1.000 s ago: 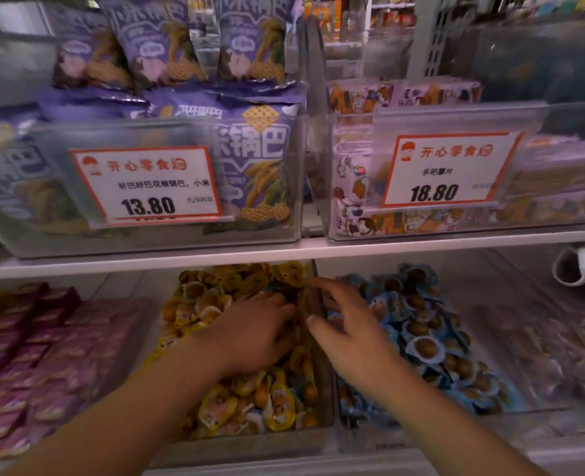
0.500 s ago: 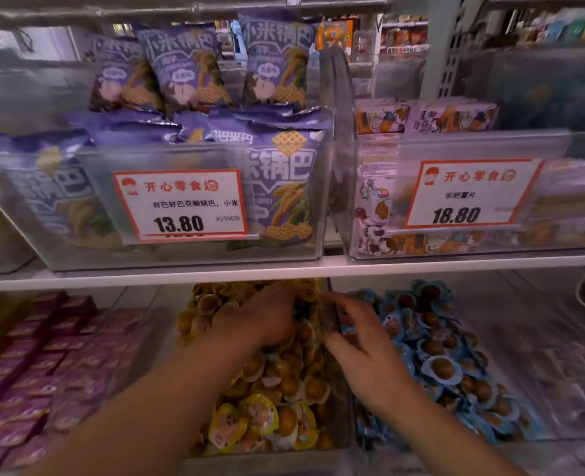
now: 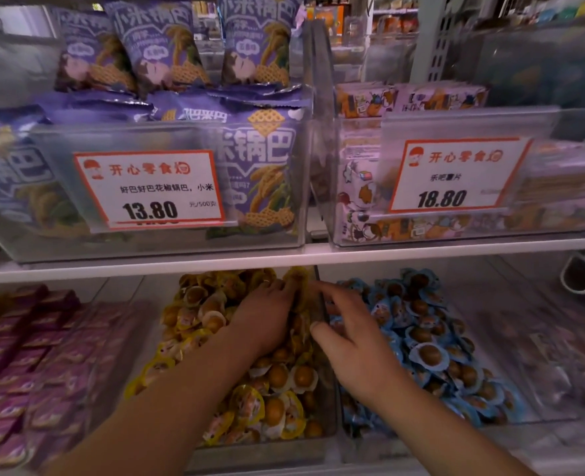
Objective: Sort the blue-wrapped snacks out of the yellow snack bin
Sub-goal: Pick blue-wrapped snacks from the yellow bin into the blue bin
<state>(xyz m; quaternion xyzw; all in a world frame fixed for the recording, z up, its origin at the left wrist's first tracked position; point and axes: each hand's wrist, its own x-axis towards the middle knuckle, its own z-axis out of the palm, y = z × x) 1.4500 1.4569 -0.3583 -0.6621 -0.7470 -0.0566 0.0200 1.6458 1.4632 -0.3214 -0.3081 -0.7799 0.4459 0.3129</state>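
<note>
Head view. The left hand [image 3: 267, 317] lies palm down on the heap of yellow-wrapped snacks [image 3: 277, 379] in the yellow snack bin [image 3: 260, 453], its fingers reaching toward the far right corner of the heap. The fingers look fairly straight and pressed into the wrappers; their tips are partly buried and blurred, so I cannot tell whether they pinch anything.

Just to the right of it, the right hand [image 3: 352, 341] hovers over the clear divider wall [image 3: 322, 304] between the two bins. Its fingers are spread and relaxed, the forefinger stretched forward toward the left hand's fingertips, the thumb held out to the left above the yellow heap. Nothing is gripped in it. The two hands are near each other but apart.

To the right of the right hand lies the pile of blue-wrapped snacks [image 3: 425, 352]: small round brown pieces, each in a blue frilled wrapper, filling the neighbouring clear bin [image 3: 363, 451]. I cannot make out any blue wrapper among the yellow ones around the left hand; the yellow pieces look the same in shape, brown centres in yellow wrapping.

To the left of the left forearm are rows of purple packets [image 3: 26, 359]. Above both hands runs a white shelf edge [image 3: 284, 259], and over it stand bins of purple snack bags [image 3: 256, 166] and price tags reading 13.80 [image 3: 150, 190] and 18.80 [image 3: 452, 176].
</note>
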